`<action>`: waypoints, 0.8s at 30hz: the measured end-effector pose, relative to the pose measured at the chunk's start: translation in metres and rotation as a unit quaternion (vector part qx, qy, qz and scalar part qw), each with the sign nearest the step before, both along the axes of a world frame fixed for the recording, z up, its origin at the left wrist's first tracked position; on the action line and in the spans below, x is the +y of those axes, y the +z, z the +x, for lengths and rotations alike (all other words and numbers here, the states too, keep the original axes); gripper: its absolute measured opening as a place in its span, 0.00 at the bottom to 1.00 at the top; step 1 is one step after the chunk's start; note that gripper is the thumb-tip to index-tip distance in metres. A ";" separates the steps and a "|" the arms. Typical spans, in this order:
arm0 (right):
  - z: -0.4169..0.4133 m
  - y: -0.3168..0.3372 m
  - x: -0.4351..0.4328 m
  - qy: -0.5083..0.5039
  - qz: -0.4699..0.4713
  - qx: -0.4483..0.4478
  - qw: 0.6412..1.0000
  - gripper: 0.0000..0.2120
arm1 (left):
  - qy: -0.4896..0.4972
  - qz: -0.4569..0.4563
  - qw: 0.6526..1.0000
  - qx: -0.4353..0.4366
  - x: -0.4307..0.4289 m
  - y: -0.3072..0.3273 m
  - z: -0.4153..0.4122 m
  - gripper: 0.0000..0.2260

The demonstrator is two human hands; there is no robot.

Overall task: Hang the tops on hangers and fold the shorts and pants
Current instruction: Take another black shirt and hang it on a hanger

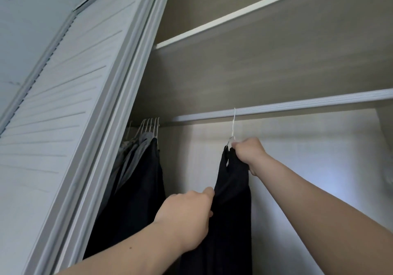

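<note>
The rail [276, 107] above both hands carried several hung tops [140, 179], left of the left hand [187, 217]. The dark top [231, 200] hung between the hands: left pinched its edge, right hand [248, 153] gripped its neck under the hooked hanger [234, 124]. Folding probably remained.

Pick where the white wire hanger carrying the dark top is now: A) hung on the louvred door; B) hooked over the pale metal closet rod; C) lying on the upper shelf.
B: the white wire hanger carrying the dark top loops over the pale metal closet rod, the right hand gripping its neck.
</note>
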State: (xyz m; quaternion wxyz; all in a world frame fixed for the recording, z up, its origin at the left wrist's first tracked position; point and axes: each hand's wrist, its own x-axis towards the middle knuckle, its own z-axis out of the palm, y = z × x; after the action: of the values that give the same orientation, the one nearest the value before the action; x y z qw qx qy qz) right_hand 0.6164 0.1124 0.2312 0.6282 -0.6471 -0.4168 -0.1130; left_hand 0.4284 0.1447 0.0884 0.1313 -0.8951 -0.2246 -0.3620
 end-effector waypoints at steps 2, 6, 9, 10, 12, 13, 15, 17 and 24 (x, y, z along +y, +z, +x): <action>-0.017 -0.006 -0.007 0.009 -0.055 -0.039 0.998 0.05 | 0.011 0.000 1.000 0.007 0.006 -0.002 -0.003 0.08; -0.051 -0.018 -0.031 -0.037 -0.222 -0.131 0.966 0.10 | 0.035 -0.008 0.999 0.012 0.021 -0.006 -0.016 0.07; -0.070 -0.027 -0.040 -0.094 -0.295 -0.180 0.934 0.13 | 0.050 -0.008 0.999 0.011 0.028 -0.010 -0.027 0.07; -0.075 -0.030 -0.038 -0.096 -0.295 -0.190 0.931 0.12 | 0.057 -0.005 0.998 0.013 0.030 -0.010 -0.031 0.06; -0.083 -0.038 -0.031 -0.085 -0.289 -0.205 0.931 0.11 | 0.073 0.003 0.997 0.016 0.033 -0.012 -0.038 0.07; -0.086 -0.041 -0.025 -0.083 -0.280 -0.217 0.931 0.11 | 0.082 0.006 0.997 0.017 0.035 -0.012 -0.041 0.07; -0.090 -0.044 -0.013 -0.082 -0.244 -0.246 0.934 0.10 | 0.097 0.009 0.995 0.018 0.040 -0.013 -0.046 0.07; -0.095 -0.044 0.000 -0.070 -0.208 -0.266 0.939 0.11 | 0.112 0.012 0.994 0.013 0.045 -0.014 -0.050 0.05; -0.097 -0.039 0.058 -0.020 -0.141 -0.329 0.933 0.13 | 0.159 0.032 0.987 0.000 0.063 -0.015 -0.058 0.05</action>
State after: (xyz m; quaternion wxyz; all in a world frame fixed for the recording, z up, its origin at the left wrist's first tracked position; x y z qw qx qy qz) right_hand 0.5190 0.1704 0.1920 0.3555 -0.6640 -0.5989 -0.2719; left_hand 0.3700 0.2074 0.0736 0.2160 -0.8433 -0.3521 -0.3437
